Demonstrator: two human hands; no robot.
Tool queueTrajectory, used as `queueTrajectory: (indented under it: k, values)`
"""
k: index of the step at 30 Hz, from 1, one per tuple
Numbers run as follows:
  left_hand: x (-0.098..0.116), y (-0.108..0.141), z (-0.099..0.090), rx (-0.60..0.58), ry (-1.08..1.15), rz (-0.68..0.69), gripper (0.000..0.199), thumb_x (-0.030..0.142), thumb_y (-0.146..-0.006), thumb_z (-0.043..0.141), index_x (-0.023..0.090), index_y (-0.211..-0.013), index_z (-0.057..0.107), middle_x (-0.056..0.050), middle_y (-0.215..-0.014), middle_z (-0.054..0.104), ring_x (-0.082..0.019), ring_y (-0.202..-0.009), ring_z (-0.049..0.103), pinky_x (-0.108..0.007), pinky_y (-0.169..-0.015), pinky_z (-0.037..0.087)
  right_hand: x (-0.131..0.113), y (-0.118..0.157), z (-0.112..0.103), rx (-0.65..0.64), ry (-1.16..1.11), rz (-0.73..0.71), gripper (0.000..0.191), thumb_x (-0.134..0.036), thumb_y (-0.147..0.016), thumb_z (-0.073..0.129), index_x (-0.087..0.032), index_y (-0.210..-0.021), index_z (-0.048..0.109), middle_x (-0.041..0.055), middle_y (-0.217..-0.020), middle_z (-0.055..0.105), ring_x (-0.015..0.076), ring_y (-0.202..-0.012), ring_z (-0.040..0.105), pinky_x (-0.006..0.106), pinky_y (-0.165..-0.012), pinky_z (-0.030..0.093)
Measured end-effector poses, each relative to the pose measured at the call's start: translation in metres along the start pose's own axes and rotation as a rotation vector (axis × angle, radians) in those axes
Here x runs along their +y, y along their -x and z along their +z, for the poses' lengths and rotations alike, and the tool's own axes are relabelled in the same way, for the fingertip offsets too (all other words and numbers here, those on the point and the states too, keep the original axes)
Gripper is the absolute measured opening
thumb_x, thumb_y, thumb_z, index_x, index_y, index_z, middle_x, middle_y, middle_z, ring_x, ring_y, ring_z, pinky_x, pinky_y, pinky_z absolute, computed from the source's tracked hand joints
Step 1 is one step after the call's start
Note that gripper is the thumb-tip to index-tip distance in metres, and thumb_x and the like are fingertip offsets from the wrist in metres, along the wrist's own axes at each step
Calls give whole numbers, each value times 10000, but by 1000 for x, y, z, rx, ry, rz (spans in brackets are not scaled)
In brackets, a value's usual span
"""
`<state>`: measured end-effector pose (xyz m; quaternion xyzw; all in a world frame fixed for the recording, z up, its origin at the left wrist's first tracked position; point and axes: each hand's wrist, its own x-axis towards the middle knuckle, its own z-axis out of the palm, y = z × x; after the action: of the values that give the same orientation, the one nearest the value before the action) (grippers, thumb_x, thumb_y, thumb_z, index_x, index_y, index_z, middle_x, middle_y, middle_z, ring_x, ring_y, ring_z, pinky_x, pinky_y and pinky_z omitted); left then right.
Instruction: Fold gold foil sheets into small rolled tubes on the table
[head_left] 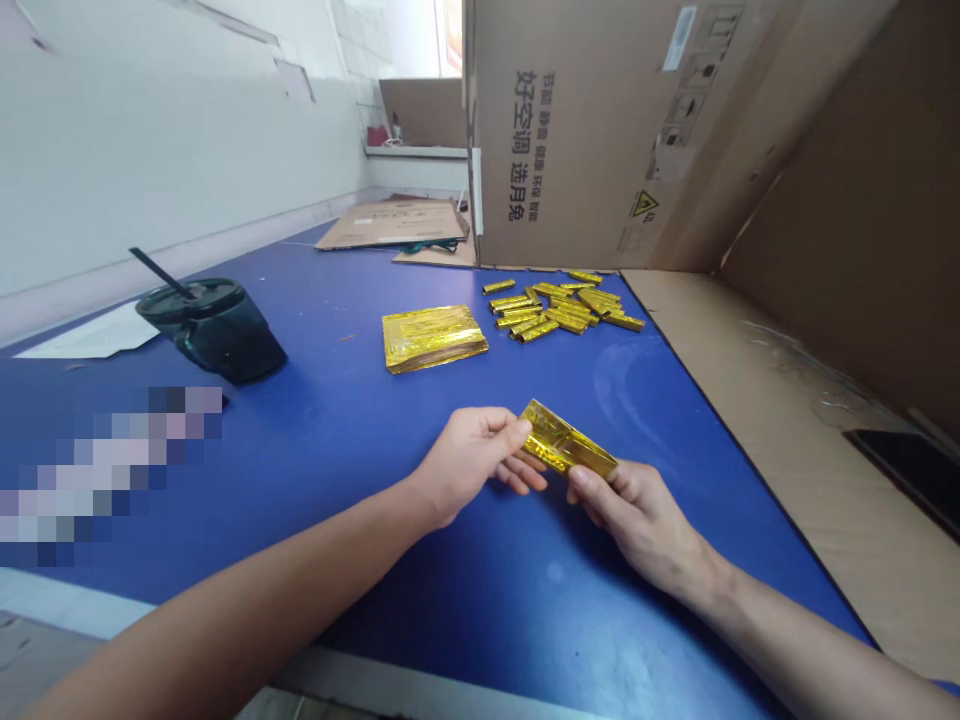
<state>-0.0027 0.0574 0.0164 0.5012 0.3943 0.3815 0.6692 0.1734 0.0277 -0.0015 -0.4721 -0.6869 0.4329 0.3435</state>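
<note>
Between my two hands is a piece of shiny gold foil paper (pixel 564 440), partly folded lengthwise and held above the blue table. My left hand (pixel 480 455) pinches its left end between thumb and fingers. At its right end, my right hand (pixel 637 515) grips it with the thumb on top. Beyond my hands lies a thick stack of flat gold foil sheets (pixel 435 338). To the right of that stack is a loose pile of several narrow folded gold foil strips (pixel 562 305).
The blue table (pixel 337 430) carries a dark tumbler with a straw (pixel 225 330) on the left, near a white paper (pixel 90 335). Flat cardboard (pixel 397 222) lies at the back. A large cardboard box (pixel 600 130) walls off the back right.
</note>
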Motion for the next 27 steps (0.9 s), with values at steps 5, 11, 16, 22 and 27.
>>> queueTrajectory:
  k: [5,11,16,22,27]
  values:
    - [-1,-2,-3,-43,43,-54,241,319,-811,487,92,-747,534,-66,-633,640,-121,-521,617,-188,-459,459,0,-1,-1,-18,49,-27,343,-402,-835,396,-160,-616,501,-56,-494,356,66,-444,293,194,-402,249]
    - [-2,-10,-10,93,-99,-48,204,248,-836,444,108,-699,503,-31,-557,613,-89,-430,572,-158,-392,411,1,-2,2,-27,96,18,363,-421,-840,380,-162,-625,514,-59,-486,343,65,-424,282,195,-382,248]
    - [3,-22,-27,183,-393,-71,217,222,-842,408,113,-676,493,-14,-518,584,-73,-383,525,-153,-357,366,-3,3,-7,261,424,-252,202,-322,-828,449,-163,-766,557,10,-652,559,119,-587,501,243,-548,407]
    - [7,-32,-31,-39,-810,-136,246,219,-815,399,119,-620,511,5,-498,552,-70,-365,490,-162,-359,351,-11,8,3,-88,760,-676,306,-255,-831,443,-153,-1105,533,106,-1155,567,208,-1089,484,426,-955,316]
    - [12,-39,-26,-116,-1134,-73,232,232,-798,407,137,-639,545,9,-526,576,-76,-422,515,-170,-430,377,-13,8,13,-291,919,-549,584,-504,-822,360,-95,-1232,435,156,-1270,448,266,-1217,332,537,-1014,114]
